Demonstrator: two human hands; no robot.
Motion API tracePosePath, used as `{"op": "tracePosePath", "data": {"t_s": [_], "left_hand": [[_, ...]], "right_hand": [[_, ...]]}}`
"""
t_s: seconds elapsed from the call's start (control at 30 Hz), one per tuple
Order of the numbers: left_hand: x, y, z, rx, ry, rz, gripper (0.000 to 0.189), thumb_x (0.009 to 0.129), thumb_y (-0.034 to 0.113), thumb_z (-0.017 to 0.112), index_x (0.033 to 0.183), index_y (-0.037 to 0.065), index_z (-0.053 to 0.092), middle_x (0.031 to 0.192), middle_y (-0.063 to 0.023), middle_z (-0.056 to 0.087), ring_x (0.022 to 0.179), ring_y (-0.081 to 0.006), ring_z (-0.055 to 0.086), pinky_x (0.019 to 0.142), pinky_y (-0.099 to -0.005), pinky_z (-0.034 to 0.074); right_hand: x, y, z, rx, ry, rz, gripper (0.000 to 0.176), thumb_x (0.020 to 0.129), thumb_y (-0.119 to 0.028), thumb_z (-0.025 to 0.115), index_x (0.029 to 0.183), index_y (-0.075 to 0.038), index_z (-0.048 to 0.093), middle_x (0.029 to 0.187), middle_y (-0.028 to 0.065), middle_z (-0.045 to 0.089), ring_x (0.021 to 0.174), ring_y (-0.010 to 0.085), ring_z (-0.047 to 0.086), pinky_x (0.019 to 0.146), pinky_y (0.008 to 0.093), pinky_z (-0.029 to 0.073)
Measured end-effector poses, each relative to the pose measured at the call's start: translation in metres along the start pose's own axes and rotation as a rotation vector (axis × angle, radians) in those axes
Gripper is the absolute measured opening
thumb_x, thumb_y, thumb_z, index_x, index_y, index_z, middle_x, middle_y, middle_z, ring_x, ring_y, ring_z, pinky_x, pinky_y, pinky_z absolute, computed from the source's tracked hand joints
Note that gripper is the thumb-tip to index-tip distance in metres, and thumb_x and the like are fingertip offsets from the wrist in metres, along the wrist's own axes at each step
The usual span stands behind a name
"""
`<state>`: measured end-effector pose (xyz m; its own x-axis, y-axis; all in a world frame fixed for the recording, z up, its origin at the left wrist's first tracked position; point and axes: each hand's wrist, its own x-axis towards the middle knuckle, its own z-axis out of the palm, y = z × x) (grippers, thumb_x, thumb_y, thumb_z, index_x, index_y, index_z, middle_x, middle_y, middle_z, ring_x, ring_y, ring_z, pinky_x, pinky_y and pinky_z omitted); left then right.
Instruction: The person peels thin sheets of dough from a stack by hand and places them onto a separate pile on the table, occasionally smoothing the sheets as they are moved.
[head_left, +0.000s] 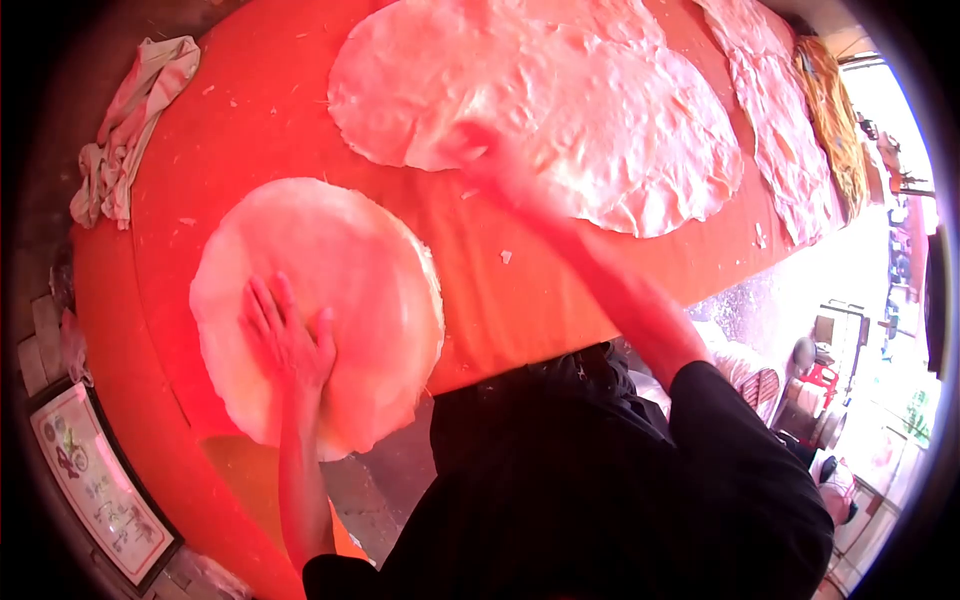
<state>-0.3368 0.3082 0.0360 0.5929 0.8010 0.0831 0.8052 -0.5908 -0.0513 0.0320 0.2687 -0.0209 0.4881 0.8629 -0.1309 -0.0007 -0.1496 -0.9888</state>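
My left hand (pixel 290 345) lies flat, fingers stretched out, on a round stack of thin pale sheets (pixel 345 240) that look like flatbread or dough. The stack sits at the near left of the red table and its lower edge reaches past the table's edge. Farther off, wider wrinkled sheets of the same kind (pixel 620 130) lie spread and overlapping. My right hand (pixel 480 155) is at their near edge, smeared by motion. Whether its fingers grip the sheet there cannot be made out.
A crumpled cloth (pixel 135 120) hangs over the table's left edge. More thin sheets (pixel 775 110) lie at the far right, beside a yellow-brown cloth (pixel 832 120). A framed certificate (pixel 100 485) stands at lower left. Small scraps dot the red table surface (pixel 500 310).
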Motion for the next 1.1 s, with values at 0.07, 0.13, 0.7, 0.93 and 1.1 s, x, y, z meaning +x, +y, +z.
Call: {"op": "tracePosePath", "data": {"t_s": [0.07, 0.13, 0.7, 0.93, 1.1], "left_hand": [[0.001, 0.0, 0.001, 0.004, 0.0, 0.001, 0.075, 0.092, 0.043, 0.049, 0.152, 0.005, 0.024, 0.157, -0.0256, 0.014, 0.146, -0.0407, 0.013, 0.114, -0.0612, 0.009], [0.001, 0.001, 0.002, 0.006, -0.002, 0.004, 0.075, 0.092, 0.043, 0.049, 0.152, 0.005, 0.024, 0.157, -0.0257, 0.014, 0.146, -0.0408, 0.014, 0.114, -0.0611, 0.009], [0.003, -0.009, 0.008, 0.009, 0.041, 0.031, 0.077, 0.092, 0.055, 0.046, 0.149, 0.005, 0.033, 0.155, -0.0252, 0.023, 0.144, -0.0411, 0.022, 0.112, -0.0603, 0.017], [0.012, -0.017, -0.025, -0.181, -0.121, 0.0, 0.062, 0.093, 0.033, 0.055, 0.145, 0.002, 0.039, 0.151, -0.0264, 0.03, 0.14, -0.0404, 0.029, 0.111, -0.0506, 0.028], [0.007, 0.065, -0.09, -0.631, 0.197, -0.14, 0.045, 0.095, 0.023, 0.055, 0.134, 0.001, 0.048, 0.132, -0.0184, 0.047, 0.122, -0.03, 0.045, 0.102, -0.0405, 0.038]], "right_hand": [[0.054, 0.002, -0.06, -0.312, 0.501, -0.051, 0.04, 0.086, -0.034, 0.07, 0.104, 0.001, 0.061, 0.077, 0.007, 0.06, 0.065, 0.0169, 0.059, 0.059, 0.0333, 0.052], [0.099, 0.052, -0.132, -0.172, 0.558, -0.139, 0.04, 0.084, -0.035, 0.071, 0.101, 0.0, 0.061, 0.073, 0.0073, 0.059, 0.056, 0.0158, 0.055, 0.053, 0.0308, 0.05], [0.036, -0.075, -0.252, -0.29, 0.085, -0.092, 0.039, 0.078, -0.034, 0.076, 0.099, -0.003, 0.062, 0.088, 0.0081, 0.059, 0.075, 0.0157, 0.06, 0.058, 0.029, 0.051], [0.022, -0.01, -0.295, -0.376, 0.274, 0.342, 0.057, 0.073, -0.036, 0.082, 0.112, -0.009, 0.05, 0.091, 0.0001, 0.055, 0.084, 0.0148, 0.058, 0.073, 0.0383, 0.051], [0.038, -0.003, -0.312, -0.024, 0.187, 0.557, 0.035, 0.077, -0.03, 0.08, 0.093, -0.007, 0.059, 0.078, 0.0011, 0.058, 0.067, 0.0125, 0.057, 0.058, 0.0301, 0.047]]}}
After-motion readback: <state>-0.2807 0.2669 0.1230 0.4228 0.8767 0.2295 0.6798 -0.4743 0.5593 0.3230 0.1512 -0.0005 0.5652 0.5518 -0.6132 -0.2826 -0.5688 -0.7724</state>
